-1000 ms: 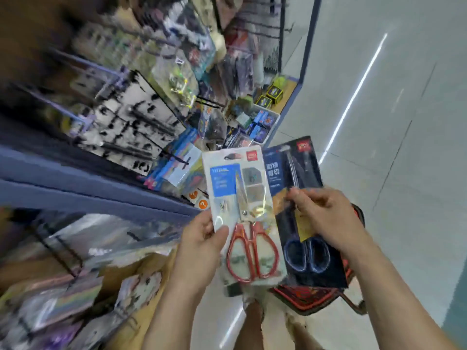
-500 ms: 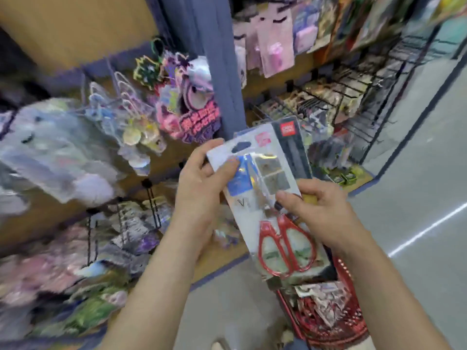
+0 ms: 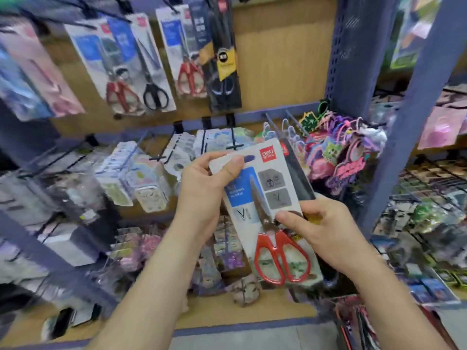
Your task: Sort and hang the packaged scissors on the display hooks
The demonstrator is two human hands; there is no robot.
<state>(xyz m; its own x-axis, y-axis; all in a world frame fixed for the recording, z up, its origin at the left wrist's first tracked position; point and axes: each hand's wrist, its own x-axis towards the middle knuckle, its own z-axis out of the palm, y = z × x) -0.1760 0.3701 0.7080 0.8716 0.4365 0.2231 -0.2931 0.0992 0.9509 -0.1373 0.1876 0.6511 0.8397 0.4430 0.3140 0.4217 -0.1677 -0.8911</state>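
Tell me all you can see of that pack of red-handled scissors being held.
The scissors pack is a white card under clear plastic, with a blue panel, grey picture squares and a red logo at the top. Inside lie closed metal-bladed scissors, red handles downward. It is held tilted: the left hand pinches its top corner, the right hand grips its right edge. A dark pack lies behind it.

One legible brand mark.
The red logo square [image 3: 268, 155] at the top of the white scissors pack [image 3: 243, 218] reads "deli"; print on its blue panel [image 3: 237, 190] and the hanging packs [image 3: 154, 59] is too blurred.
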